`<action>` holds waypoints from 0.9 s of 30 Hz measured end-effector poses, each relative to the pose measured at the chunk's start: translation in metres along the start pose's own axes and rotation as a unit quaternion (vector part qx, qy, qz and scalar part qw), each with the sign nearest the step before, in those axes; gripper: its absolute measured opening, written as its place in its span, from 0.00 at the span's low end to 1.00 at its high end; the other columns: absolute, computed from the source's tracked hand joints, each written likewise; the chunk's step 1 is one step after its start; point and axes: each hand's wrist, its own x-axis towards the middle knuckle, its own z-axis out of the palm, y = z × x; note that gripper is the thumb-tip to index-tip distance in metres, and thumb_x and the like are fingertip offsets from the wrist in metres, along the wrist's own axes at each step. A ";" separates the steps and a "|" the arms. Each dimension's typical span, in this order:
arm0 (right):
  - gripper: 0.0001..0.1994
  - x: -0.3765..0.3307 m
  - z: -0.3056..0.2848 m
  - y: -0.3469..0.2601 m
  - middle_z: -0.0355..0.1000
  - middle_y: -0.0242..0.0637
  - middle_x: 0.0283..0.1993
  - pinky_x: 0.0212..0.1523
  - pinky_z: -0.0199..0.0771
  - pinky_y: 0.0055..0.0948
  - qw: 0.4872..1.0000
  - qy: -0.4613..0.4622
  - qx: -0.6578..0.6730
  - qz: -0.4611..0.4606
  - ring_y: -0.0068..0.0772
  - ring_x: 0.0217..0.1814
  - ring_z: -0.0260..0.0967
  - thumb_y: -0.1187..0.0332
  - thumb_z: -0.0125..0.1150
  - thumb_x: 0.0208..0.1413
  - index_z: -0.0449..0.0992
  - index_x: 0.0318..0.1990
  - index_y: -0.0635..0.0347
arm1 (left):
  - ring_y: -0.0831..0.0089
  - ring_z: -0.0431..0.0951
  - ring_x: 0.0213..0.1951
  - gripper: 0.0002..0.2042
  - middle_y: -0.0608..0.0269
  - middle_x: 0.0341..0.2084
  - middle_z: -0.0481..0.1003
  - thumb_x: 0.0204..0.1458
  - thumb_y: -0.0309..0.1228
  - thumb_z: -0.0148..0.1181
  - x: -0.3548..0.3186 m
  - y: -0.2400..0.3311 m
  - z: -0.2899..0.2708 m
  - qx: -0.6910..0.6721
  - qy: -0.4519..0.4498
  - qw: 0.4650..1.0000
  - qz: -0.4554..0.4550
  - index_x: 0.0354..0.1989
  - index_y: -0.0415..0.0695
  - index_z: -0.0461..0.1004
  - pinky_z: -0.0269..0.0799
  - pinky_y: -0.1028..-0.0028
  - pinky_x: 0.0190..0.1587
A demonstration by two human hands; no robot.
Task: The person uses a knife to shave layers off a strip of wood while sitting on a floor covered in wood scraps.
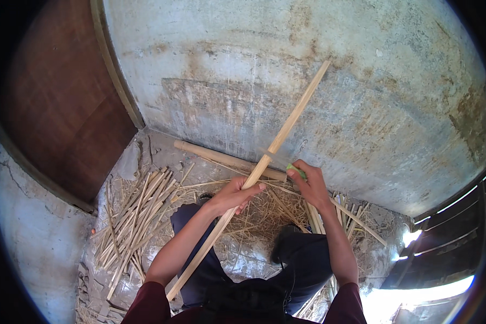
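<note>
A long pale bamboo strip [294, 116] slants from beside my left thigh up toward the wall. My left hand [235, 197] is closed around it near its middle, with the thumb lying along the top. In my right hand [310, 183] is a knife [278, 159], its green handle partly covered by my fingers. The thin blade points left and lies against or across the strip, just above my left hand. Whether the edge has cut into it cannot be made out.
A heap of split strips [140, 216] lies on the floor to the left. A round pole [226, 159] rests along the wall's foot [307, 108]. Shavings [259, 213] litter the floor between my feet. More strips [351, 216] lie right. A brown door [64, 97] stands left.
</note>
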 end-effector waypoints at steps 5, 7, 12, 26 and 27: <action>0.13 -0.006 0.016 0.021 0.73 0.49 0.29 0.33 0.69 0.43 0.995 -0.023 -0.081 -0.047 0.51 0.31 0.74 0.60 0.61 0.69 0.72 0.45 0.62 | 0.88 0.63 0.12 0.21 0.75 0.13 0.62 0.72 0.47 0.54 0.000 -0.006 -0.005 -0.100 -0.040 0.994 0.020 0.27 0.49 0.62 0.59 0.83 0.10; 0.12 -0.008 0.020 0.023 0.73 0.48 0.29 0.31 0.68 0.41 0.992 -0.011 -0.089 -0.086 0.48 0.30 0.73 0.62 0.60 0.70 0.69 0.45 0.61 | 0.88 0.62 0.12 0.21 0.76 0.13 0.62 0.72 0.47 0.53 -0.001 -0.008 -0.004 -0.091 -0.038 0.995 0.017 0.28 0.48 0.63 0.59 0.82 0.10; 0.12 -0.009 0.020 0.005 0.75 0.50 0.34 0.37 0.72 0.46 0.998 -0.052 -0.036 -0.017 0.53 0.36 0.75 0.62 0.62 0.68 0.71 0.47 0.59 | 0.87 0.64 0.13 0.17 0.76 0.14 0.62 0.73 0.47 0.50 -0.014 -0.012 0.002 -0.077 -0.099 0.992 0.024 0.34 0.49 0.65 0.63 0.81 0.14; 0.06 -0.014 0.017 0.000 0.69 0.47 0.27 0.32 0.68 0.39 0.999 0.032 -0.019 -0.026 0.50 0.27 0.69 0.70 0.59 0.63 0.70 0.42 0.61 | 0.78 0.63 0.11 0.28 0.70 0.15 0.60 0.73 0.53 0.35 -0.019 -0.032 0.003 -0.250 -0.199 0.947 0.032 0.49 0.39 0.71 0.61 0.77 0.15; 0.06 -0.015 0.016 0.002 0.68 0.47 0.26 0.31 0.68 0.39 0.998 0.044 -0.029 -0.039 0.50 0.27 0.69 0.70 0.59 0.63 0.70 0.42 0.61 | 0.78 0.63 0.11 0.28 0.70 0.15 0.60 0.72 0.53 0.33 -0.019 -0.033 0.003 -0.255 -0.200 0.945 0.037 0.49 0.39 0.71 0.59 0.77 0.14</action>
